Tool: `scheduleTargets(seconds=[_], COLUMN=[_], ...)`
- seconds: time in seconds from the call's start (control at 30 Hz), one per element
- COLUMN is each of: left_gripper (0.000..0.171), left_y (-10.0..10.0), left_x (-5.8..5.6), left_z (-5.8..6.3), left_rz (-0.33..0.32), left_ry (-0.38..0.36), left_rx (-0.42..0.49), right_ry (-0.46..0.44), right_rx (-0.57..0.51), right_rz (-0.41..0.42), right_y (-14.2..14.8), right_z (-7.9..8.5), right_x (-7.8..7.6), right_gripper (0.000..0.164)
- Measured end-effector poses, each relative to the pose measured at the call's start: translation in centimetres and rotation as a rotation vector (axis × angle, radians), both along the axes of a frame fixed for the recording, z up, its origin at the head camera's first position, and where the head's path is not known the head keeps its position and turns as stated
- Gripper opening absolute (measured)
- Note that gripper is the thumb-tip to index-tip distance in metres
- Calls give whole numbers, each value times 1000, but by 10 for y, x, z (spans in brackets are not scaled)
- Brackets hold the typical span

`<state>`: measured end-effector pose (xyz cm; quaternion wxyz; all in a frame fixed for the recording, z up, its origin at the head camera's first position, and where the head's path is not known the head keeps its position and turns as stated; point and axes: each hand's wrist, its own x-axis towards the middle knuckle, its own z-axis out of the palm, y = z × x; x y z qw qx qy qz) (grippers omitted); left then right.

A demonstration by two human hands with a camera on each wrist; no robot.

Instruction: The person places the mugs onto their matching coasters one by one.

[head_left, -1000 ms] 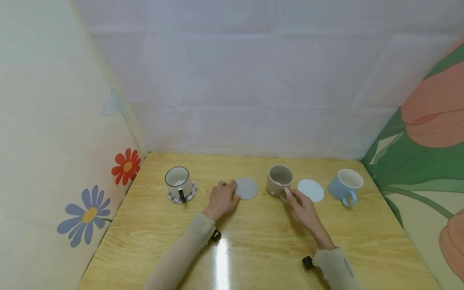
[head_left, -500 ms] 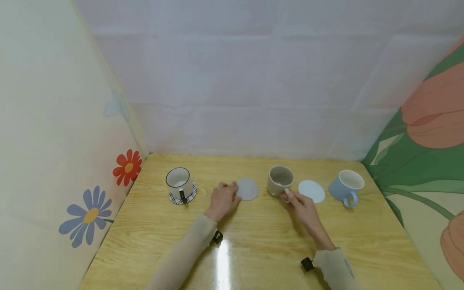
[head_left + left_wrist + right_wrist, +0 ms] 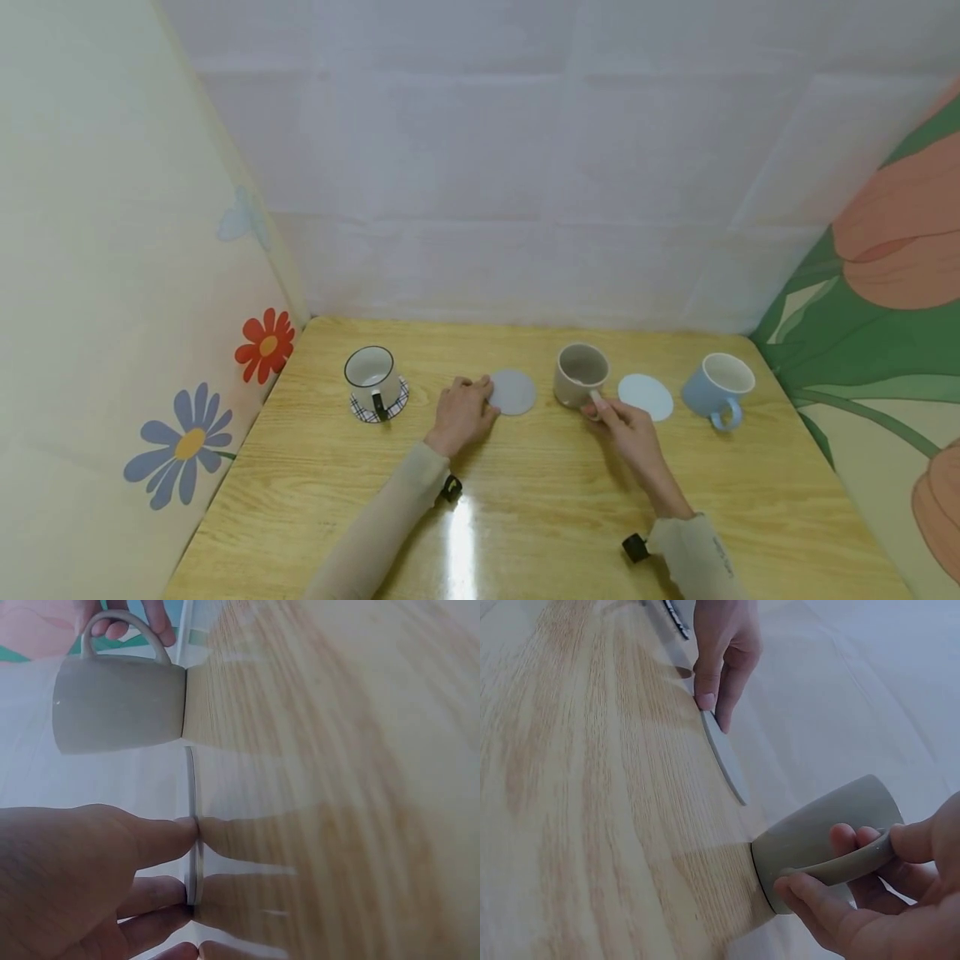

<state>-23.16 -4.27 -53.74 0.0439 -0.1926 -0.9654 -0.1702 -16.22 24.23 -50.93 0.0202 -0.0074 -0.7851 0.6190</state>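
Observation:
My left hand (image 3: 462, 414) grips the left edge of a round grey coaster (image 3: 513, 393) lying flat on the table. In the left wrist view the thumb is on the near side of the coaster's thin rim (image 3: 193, 780), with the other fingertips farther along it. To the right, my right hand (image 3: 632, 435) holds the handle of a grey-beige mug (image 3: 832, 817), thumb above and fingers curled through and under the loop. This mug stands upright on the bare wood, a short gap right of the grey coaster.
At left, a white mug (image 3: 372, 375) with black rim and handle stands on a checked coaster (image 3: 401, 400). A white coaster (image 3: 645, 396) lies just right of my right hand, and a blue mug (image 3: 712, 392) stands farther right. A wall backs the wooden table (image 3: 540, 517).
The whole head view has shifted very slightly. Both hands keep their holds, and the mugs and coasters have not visibly moved on the table.

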Motion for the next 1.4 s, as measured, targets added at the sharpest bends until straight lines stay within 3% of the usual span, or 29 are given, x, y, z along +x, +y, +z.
scheduleTargets(seconds=[0.3,0.97,1.4], left_gripper=[34,30,31], left_y=[-1,1,2], left_x=[-2,-2,-2], left_z=[-2,0,3], left_rz=[-6,-1,3], left_ry=[8,0,-35], left_rx=[9,0,-11], right_ry=[30,27,72], right_rx=[-98,-84,-64], right_rz=[30,-13,42], right_y=[-3,-8,-8], right_z=[-2,1,6], right_x=[-2,-2,-1], right_gripper=[37,42,43])
